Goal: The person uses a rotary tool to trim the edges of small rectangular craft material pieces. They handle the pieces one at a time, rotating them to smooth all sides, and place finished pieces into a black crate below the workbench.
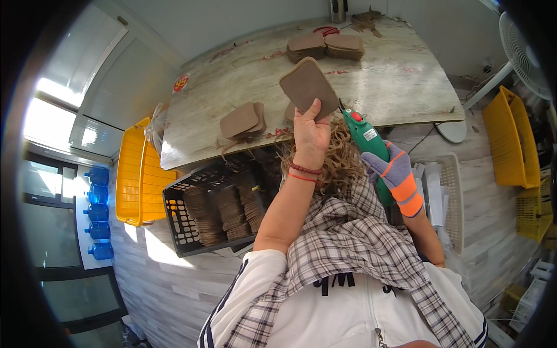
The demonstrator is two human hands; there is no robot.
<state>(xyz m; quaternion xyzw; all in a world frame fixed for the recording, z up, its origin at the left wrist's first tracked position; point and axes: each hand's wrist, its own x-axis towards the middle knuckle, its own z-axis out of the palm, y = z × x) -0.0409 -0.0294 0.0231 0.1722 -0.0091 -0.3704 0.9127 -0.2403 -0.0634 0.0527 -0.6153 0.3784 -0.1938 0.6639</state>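
My bare left hand (pixel 311 136) pinches a brown square pad (pixel 307 87) with rounded corners, thumb on its face, raised over the table's near edge. My right hand (pixel 397 177), in a grey and orange glove, is wrapped round a green electric hand tool (pixel 366 132) with a red button. The tool's thin dark tip (pixel 342 105) is at the pad's right edge; I cannot tell if they touch. Curly brown trimmings (pixel 342 153) lie heaped in my lap, below the pad. Left of my hand, a few more pads (pixel 239 120) lie on the table.
Two stacks of pads (pixel 344 46) sit farther back on the worn table (pixel 203 98). A black crate (pixel 174 214) full of stacked pads stands at lower left, beside a yellow basket (pixel 136 180). To the right are a white basket (pixel 454 200), a yellow crate (pixel 507 139) and a fan (pixel 525 52).
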